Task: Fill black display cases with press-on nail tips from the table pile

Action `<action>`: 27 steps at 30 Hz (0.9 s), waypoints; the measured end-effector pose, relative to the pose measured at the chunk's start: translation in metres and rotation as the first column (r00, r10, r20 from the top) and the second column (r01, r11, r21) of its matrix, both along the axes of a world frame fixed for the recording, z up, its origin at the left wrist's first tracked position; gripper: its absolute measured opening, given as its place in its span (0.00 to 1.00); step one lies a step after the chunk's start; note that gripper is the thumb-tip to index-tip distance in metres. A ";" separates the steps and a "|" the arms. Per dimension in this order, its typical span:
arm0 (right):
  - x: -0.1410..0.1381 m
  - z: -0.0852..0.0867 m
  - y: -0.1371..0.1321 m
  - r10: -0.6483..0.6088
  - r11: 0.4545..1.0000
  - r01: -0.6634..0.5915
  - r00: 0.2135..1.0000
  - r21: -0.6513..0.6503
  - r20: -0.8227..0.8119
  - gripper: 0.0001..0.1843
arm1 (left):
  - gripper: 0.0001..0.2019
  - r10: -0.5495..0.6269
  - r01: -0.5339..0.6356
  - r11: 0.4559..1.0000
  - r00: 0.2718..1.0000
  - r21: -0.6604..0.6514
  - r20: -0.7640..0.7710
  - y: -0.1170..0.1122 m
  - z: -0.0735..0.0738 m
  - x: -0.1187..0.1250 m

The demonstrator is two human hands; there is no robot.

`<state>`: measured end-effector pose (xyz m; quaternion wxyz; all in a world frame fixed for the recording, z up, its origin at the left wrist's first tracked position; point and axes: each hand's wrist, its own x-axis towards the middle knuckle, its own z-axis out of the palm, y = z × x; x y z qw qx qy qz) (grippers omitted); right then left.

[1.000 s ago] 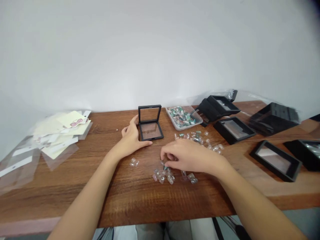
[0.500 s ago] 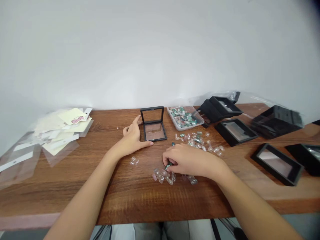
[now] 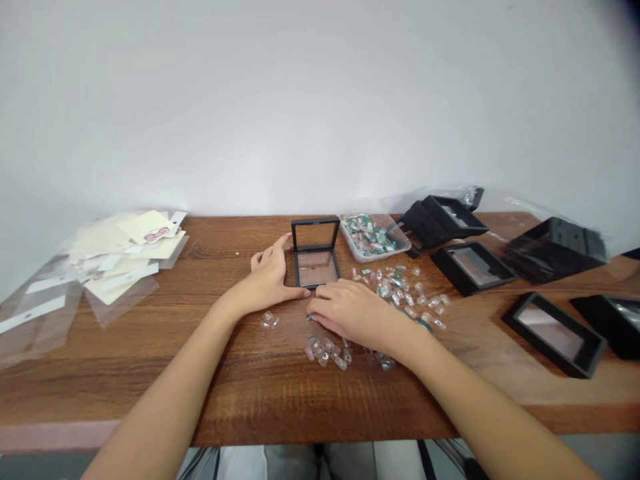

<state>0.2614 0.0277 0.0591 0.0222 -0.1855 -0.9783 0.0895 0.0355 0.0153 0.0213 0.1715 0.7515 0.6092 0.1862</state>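
Note:
A small black display box stands open on the wooden table, its lid upright. My left hand grips the box's left side, thumb along its front edge. My right hand lies just in front of the box with its fingers curled round a small dark-green piece that barely shows at the fingertips. A heap of small clear pieces lies under that hand, and two more clear pieces lie to its left.
A clear tray of green and pink pieces sits right of the box, with loose pieces scattered before it. Several black boxes stand at right. Plastic bags and cards are piled at left.
My right hand pinched a green piece from the heap and moved up and left toward the open box. My left hand stayed on the box.

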 end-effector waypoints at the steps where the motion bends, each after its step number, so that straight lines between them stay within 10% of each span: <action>1: -0.001 -0.001 -0.001 0.013 1.000 -0.013 1.000 0.017 0.000 0.08 | 0.57 0.000 0.000 1.000 1.000 -0.006 0.002 0.000 0.000 0.000; 27: -0.010 -0.013 -0.013 -0.113 0.993 0.116 0.989 0.019 -0.095 0.13 | 0.55 -0.103 0.113 0.990 0.988 -0.081 0.119 -0.002 0.017 -0.008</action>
